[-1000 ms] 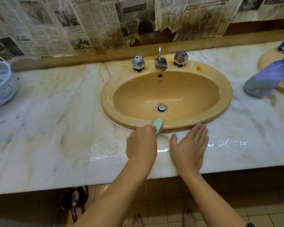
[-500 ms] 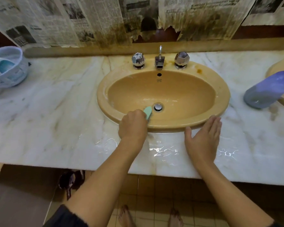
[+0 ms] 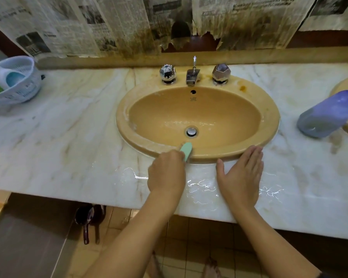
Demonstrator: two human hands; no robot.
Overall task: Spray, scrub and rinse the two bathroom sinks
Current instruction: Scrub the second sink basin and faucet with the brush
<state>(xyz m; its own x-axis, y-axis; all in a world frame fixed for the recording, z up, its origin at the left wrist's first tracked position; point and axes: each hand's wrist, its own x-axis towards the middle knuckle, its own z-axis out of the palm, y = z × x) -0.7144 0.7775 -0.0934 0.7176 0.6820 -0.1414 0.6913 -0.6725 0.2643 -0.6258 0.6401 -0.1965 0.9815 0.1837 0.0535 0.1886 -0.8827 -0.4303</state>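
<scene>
Left hand (image 3: 166, 171) gripping green scrubber (image 3: 186, 150) on sink (image 3: 269, 121) rim, right hand (image 3: 241, 175) flat on counter (image 3: 68, 137)

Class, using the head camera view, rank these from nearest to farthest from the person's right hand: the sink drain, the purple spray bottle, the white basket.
From the right hand, flat on the wet counter:
1. Sink drain, in the basin just up and left.
2. Purple spray bottle, on the counter at the right edge.
3. White basket, at the counter's far left.

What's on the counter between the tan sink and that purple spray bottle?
Nothing stands there: the head view shows only bare, stained marble counter between the sink and the spray bottle.
</scene>
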